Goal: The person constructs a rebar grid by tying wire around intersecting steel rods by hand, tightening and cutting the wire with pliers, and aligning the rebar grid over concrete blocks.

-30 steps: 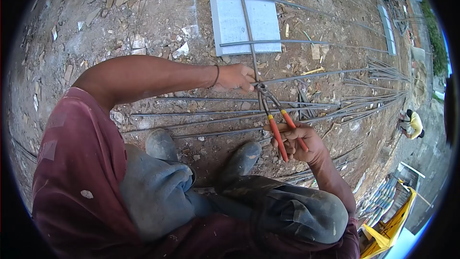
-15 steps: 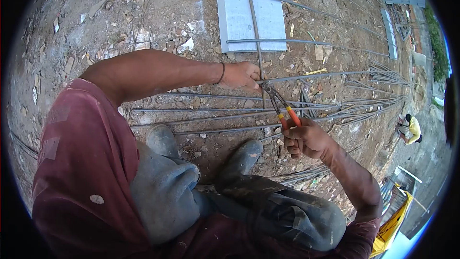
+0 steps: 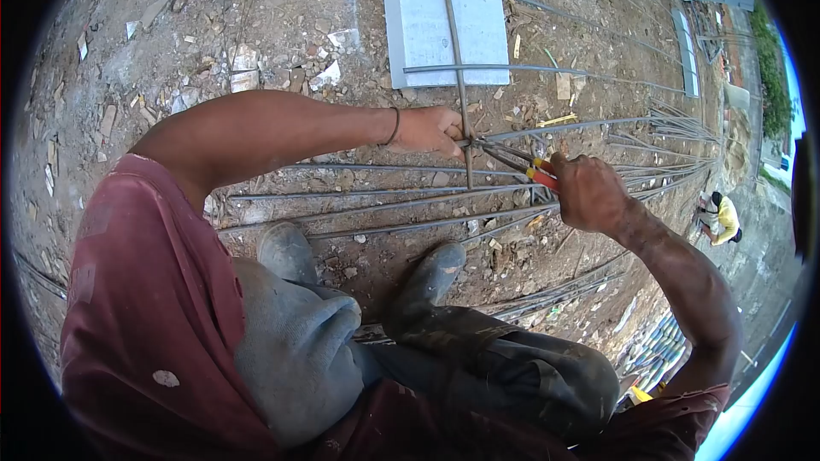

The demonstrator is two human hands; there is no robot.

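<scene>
Pincers [image 3: 512,156] with red-and-yellow handles reach from the right hand [image 3: 591,194] to the joint where a long rod [image 3: 581,125] meets a crossing bar [image 3: 453,34]. The right hand is closed in a fist around the handles, its back turned to the camera; the handles lie close together. The pincers' tips are at the joint, just beside the left fingertips — too small to tell how firmly they bite.

The left hand [image 3: 431,131], a dark band [image 3: 394,126] on its wrist, is closed too, its curled fingers holding the crossing bar right at the joint. The bar runs past the fingers on both sides, one end lying above several loose rods [image 3: 384,207] on the ground.

Away from the joint, the bar passes over a pale board [image 3: 423,26], where two more rods cross it. A second pale board [image 3: 688,51] lies farther off. Near the loose rods are the wearer's two dusty boots [image 3: 286,253], planted on dirt strewn with rubble. Well apart, a person in a yellow top [image 3: 726,219] is bent low — what their hands hold cannot be told.
</scene>
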